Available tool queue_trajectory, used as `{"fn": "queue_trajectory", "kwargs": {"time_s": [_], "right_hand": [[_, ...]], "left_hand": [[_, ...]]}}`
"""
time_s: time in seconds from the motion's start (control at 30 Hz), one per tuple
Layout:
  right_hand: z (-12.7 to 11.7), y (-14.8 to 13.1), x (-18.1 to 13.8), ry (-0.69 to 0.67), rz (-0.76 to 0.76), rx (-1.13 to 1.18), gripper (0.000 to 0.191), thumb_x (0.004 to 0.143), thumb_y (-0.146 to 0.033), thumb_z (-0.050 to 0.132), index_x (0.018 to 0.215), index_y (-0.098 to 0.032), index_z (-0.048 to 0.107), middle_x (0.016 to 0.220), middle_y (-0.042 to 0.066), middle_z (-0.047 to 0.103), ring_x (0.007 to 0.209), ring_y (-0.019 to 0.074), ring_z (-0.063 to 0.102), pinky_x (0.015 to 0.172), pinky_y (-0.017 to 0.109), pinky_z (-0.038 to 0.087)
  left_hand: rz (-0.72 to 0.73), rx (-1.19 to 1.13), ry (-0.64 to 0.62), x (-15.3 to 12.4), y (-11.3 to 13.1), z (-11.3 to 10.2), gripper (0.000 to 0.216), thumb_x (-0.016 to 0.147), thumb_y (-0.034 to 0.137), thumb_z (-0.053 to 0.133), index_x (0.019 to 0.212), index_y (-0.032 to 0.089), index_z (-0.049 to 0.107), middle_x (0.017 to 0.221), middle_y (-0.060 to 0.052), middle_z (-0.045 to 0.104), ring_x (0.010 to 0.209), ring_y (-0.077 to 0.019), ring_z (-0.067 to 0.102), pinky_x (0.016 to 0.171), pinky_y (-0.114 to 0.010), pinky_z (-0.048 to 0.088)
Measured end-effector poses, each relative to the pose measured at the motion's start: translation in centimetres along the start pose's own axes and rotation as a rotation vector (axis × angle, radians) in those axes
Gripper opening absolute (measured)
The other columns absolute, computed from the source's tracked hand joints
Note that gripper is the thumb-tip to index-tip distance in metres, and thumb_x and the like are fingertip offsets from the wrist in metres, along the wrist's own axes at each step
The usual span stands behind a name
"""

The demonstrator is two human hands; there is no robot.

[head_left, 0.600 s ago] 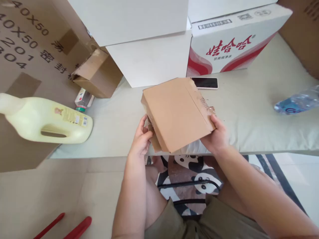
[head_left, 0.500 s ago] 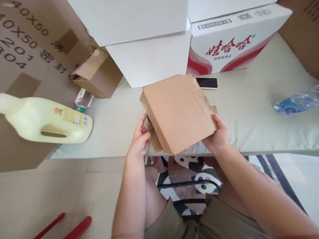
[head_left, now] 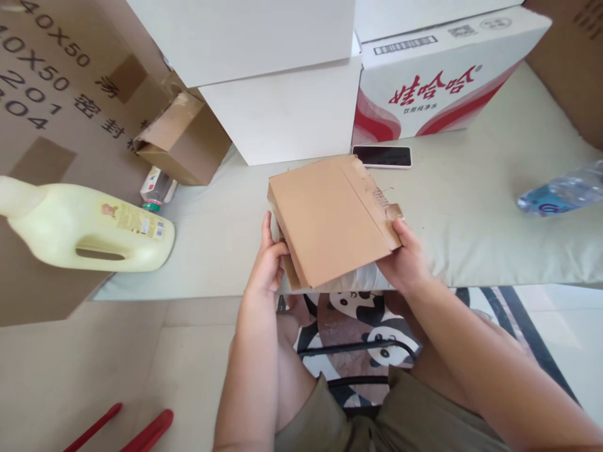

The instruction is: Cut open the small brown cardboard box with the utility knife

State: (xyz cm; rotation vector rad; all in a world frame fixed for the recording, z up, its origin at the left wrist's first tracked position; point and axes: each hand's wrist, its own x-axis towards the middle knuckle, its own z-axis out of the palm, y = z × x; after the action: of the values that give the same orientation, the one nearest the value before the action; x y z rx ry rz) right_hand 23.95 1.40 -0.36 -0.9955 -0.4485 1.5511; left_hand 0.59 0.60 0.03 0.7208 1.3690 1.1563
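A brown cardboard box (head_left: 332, 220) with torn, ragged edges is held tilted above the front of the padded bench (head_left: 452, 220). My left hand (head_left: 269, 260) grips its left side by a flap, thumb on the flap and the index finger stretched upward. At the lower right corner, my right hand (head_left: 406, 257) is closed on the box, its thumb pressed near a torn flap. The fingers under the box are hidden. Something clear and shiny, like plastic film (head_left: 365, 278), shows beneath the box's lower edge; I cannot make out what it is.
Behind the box lies a phone (head_left: 382, 156) before a white and red carton (head_left: 424, 100) and stacked white boxes (head_left: 287, 113). Leftward are a small open carton (head_left: 198, 141), a small bottle (head_left: 155, 188) and a yellow jug (head_left: 94, 226). A water bottle (head_left: 560, 191) lies right.
The cardboard box has come down and slightly left, flattening a little, so more of the phone shows. Both hands keep hold, the right one shifting left with it.
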Motion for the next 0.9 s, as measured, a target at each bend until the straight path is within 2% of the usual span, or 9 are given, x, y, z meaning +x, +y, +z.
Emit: {"fn": "queue_trajectory", "kwargs": {"time_s": [0.13,0.3,0.43,0.7,0.8,0.9], "right_hand": [[-0.17,0.22,0.13,-0.01,0.011,-0.02,0.036,0.077,-0.053,0.065,0.102,-0.027,0.067,0.104,0.002,0.075,0.111,0.0297,0.066,0.094,0.047,0.054],[-0.04,0.12,-0.02,0.02,0.041,-0.009,0.037,0.073,-0.051,0.069,0.1,-0.026,0.068,0.097,0.001,0.076,0.106,0.03,0.068,0.092,0.047,0.054],[-0.08,0.11,-0.07,0.0,0.048,-0.016,0.036,0.074,-0.05,0.069,0.099,-0.026,0.068,0.095,0.002,0.076,0.106,0.0304,0.068,0.092,0.048,0.054],[-0.49,0.29,0.16,-0.027,0.07,-0.043,0.037,0.075,-0.053,0.067,0.101,-0.027,0.067,0.1,0.003,0.076,0.111,0.0315,0.066,0.095,0.051,0.053],[-0.41,0.2,0.09,-0.007,0.08,-0.03,0.038,0.074,-0.053,0.067,0.1,-0.026,0.068,0.096,0.004,0.076,0.109,0.0323,0.067,0.094,0.051,0.054],[-0.37,0.08,0.02,-0.001,0.095,-0.023,0.038,0.072,-0.052,0.068,0.099,-0.025,0.069,0.094,0.004,0.076,0.106,0.0324,0.068,0.092,0.05,0.055]], "left_hand": [[0.004,0.051,0.039,0.14,-0.18,-0.11,0.093,0.076,0.02,0.064,0.156,0.039,0.021,0.116,-0.004,0.069,0.092,-0.0207,0.07,0.081,-0.037,0.056],[0.109,0.033,0.015,-0.01,-0.06,-0.34,0.095,0.07,0.019,0.075,0.152,0.036,0.03,0.139,-0.008,0.058,0.114,-0.0251,0.065,0.095,-0.04,0.054],[0.159,0.028,-0.015,-0.11,0.0,-0.52,0.091,0.07,0.018,0.074,0.15,0.036,0.034,0.142,-0.008,0.057,0.121,-0.0267,0.062,0.098,-0.041,0.053],[0.189,0.062,0.054,0.5,-0.51,-0.7,0.074,0.076,0.028,0.073,0.144,0.03,0.044,0.142,-0.011,0.057,0.127,-0.0279,0.058,0.1,-0.041,0.052],[0.219,0.075,0.047,0.5,-0.66,-0.85,0.079,0.078,0.027,0.071,0.149,0.033,0.037,0.149,-0.01,0.051,0.129,-0.0276,0.056,0.1,-0.039,0.052],[0.279,0.049,0.023,0.17,-0.54,-0.82,0.101,0.075,0.021,0.071,0.155,0.044,0.015,0.16,-0.005,0.036,0.134,-0.0255,0.051,0.096,-0.035,0.053]]}}
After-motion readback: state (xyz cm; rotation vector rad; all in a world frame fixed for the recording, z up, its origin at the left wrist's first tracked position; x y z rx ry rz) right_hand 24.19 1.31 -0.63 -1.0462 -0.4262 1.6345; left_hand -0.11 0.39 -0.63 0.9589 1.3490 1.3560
